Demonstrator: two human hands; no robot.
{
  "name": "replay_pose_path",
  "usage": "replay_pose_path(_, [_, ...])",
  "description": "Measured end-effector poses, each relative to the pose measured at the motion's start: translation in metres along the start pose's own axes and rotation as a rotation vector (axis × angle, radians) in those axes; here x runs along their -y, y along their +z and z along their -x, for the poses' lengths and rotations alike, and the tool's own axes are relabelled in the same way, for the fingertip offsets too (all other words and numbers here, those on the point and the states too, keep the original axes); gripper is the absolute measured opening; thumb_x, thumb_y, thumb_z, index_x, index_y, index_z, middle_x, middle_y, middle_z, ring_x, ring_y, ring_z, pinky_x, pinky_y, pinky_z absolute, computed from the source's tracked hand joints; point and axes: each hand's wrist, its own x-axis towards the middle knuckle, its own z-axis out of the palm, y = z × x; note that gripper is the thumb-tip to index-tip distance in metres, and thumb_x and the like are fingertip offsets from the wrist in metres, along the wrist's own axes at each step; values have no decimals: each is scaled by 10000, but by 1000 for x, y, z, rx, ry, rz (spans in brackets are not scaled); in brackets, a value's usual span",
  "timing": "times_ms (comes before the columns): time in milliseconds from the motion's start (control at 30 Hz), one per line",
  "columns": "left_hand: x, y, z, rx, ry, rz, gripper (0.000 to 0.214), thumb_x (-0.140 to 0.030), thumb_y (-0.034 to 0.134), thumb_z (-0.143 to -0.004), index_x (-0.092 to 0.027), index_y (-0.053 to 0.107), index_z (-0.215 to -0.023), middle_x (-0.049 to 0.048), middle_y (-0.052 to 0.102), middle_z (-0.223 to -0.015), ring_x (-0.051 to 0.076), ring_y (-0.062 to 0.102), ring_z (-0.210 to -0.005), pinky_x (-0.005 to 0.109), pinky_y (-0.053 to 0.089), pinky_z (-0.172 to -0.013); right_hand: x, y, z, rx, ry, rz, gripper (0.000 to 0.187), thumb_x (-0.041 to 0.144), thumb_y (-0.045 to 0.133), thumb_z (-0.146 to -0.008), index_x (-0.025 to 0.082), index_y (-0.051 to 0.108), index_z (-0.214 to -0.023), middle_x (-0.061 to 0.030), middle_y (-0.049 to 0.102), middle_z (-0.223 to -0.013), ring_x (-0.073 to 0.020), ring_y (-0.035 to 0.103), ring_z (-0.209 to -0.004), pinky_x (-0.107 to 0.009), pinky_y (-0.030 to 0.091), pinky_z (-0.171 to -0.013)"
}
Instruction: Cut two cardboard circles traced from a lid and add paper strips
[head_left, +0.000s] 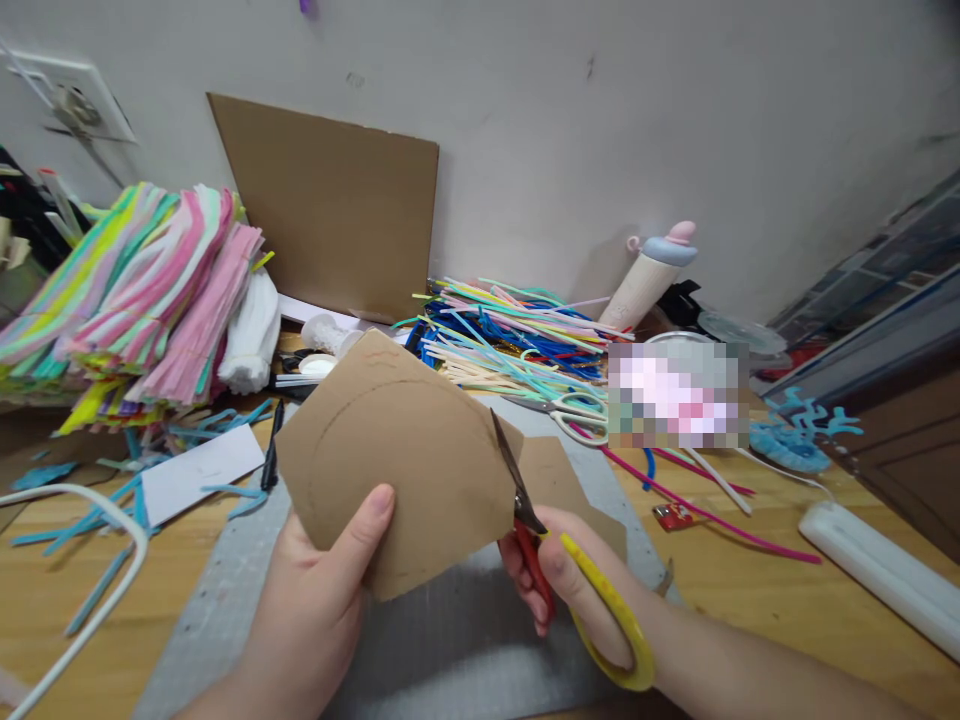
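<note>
The card point(405, 470) is up over the mat point(450, 650), gripped by the left hand point(322, 590), thumb on top and the other fingers hidden behind; the fingers of the right hand point(581, 570) are looped in the spread handles of the scissors point(531, 515), one blade lying across the card's edge. For a smooth cut, it seems best to follow just outside the drawn line point(375, 389) with long bites, turning the card into the blades and leaving the left thumb clear

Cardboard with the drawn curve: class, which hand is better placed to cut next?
Probably the right hand: it holds the red and yellow scissors, one blade over the cardboard near the curve. The left hand grips the cardboard.
</note>
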Motion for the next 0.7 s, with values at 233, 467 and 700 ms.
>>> replay_pose_path(233, [4, -2, 0, 18, -1, -38, 665, -311, 799, -673, -278, 522, -1277, 13, 716, -1138, 292, 617, -1122, 339, 561, -861, 3, -5, 2, -5, -69, 171, 684, 833, 277, -774, 180, 481, -780, 0, 449, -703, -113, 467, -527, -257, 411, -488])
replay_pose_path(467, [2, 2, 0, 6, 5, -21, 656, -291, 808, -652, -292, 540, -1251, -3, 729, -1111, 283, 636, -1092, 323, 567, -831, 2, 6, -1, -69, 22, -1, 671, 878, 412, -665, 207, 396, -653, 62, 357, -526, -71, 356, -393, -194, 321, -335])
replay_pose_path(700, [3, 3, 2, 4, -15, 9, 725, -293, 813, -643, -271, 510, -1301, 33, 725, -1115, 295, 652, -1062, 349, 574, -820, 0, 8, -1, -87, 37, -37, 656, 858, 460, -663, 208, 378, -629, 87, 337, -473, -38, 285, -332, -170, 292, -291])
